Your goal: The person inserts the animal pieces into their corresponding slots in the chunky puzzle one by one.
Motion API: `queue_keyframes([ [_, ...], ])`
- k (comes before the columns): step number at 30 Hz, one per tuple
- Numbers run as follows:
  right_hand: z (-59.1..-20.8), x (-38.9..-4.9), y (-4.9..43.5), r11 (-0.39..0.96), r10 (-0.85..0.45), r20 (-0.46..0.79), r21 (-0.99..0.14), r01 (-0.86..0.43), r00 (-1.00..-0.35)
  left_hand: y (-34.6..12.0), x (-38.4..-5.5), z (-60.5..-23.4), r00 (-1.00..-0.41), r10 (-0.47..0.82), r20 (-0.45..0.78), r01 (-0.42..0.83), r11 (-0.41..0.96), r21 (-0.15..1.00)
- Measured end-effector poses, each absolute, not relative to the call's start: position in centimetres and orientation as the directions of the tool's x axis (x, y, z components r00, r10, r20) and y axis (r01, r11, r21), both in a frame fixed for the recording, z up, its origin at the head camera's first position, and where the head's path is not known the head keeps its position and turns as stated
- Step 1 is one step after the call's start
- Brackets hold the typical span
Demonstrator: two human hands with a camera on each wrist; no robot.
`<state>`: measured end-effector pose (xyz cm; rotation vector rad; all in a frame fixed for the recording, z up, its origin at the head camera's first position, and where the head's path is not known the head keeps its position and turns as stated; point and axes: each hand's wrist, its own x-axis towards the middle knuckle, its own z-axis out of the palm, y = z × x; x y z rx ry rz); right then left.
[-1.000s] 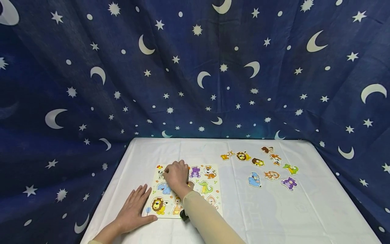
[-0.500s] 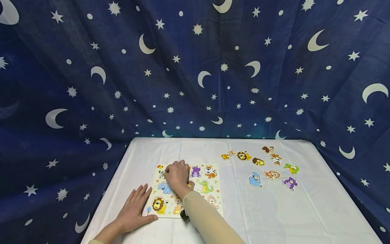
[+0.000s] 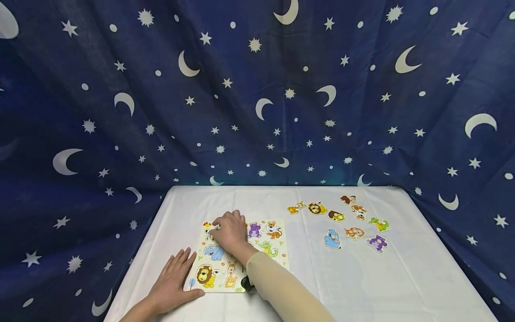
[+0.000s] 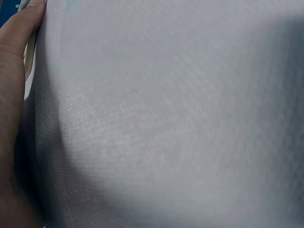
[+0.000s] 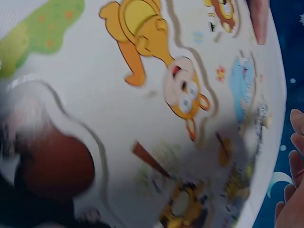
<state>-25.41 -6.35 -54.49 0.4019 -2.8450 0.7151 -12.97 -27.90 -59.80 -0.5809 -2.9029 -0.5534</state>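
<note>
A light animal puzzle board [image 3: 221,289] lies on the white table. My left hand [image 3: 170,284] is flat beside it, fingers spread and thumb tip at the lower left corner; the left wrist view catches only that thumb [image 4: 16,35]. Reaching across the board, my right hand [image 3: 231,230] hovers at its upper left, thumb and forefinger parted around the zebra [image 3: 209,235], which the fingers partly cover. In the right wrist view, the loosely bent fingers [image 5: 298,142] stand past the zebra's end of the board, near the blue elephant [image 5: 241,88] and beyond the kangaroo [image 5: 183,90].
Loose animal pieces lie to the board's right, among them an elephant [image 3: 332,239], a lion [image 3: 317,208], a monkey [image 3: 354,233], a crocodile [image 3: 379,224] and a purple hippo [image 3: 377,243]. A dark blue curtain [image 3: 241,112] with moons and stars hangs behind the table.
My right thumb and forefinger, together at the zebra before, have spread apart. The head view has shifted slightly. My left hand keeps its place at the board's corner.
</note>
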Motion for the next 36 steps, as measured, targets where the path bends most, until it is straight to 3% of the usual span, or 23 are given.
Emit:
queue_keyframes([
  [7, -52.9, -25.4, -5.2, 0.822, -0.254, 0.251, -0.453, -0.346, -0.934, -28.2, -13.0, -60.0, -0.932, 0.333, 0.140, 0.362, 0.862, 0.354],
  [19, -50.4, -25.3, -0.5, 0.740, -0.300, 0.299, -0.526, -0.419, -0.906, -28.1, -12.9, -59.7, -0.932, 0.330, 0.148, 0.362, 0.861, 0.358],
  [36, -48.8, -25.1, 7.9, 0.678, -0.171, 0.369, -0.629, -0.380, -0.914, -27.9, -12.9, -59.8, -0.938, 0.323, 0.124, 0.346, 0.865, 0.364],
])
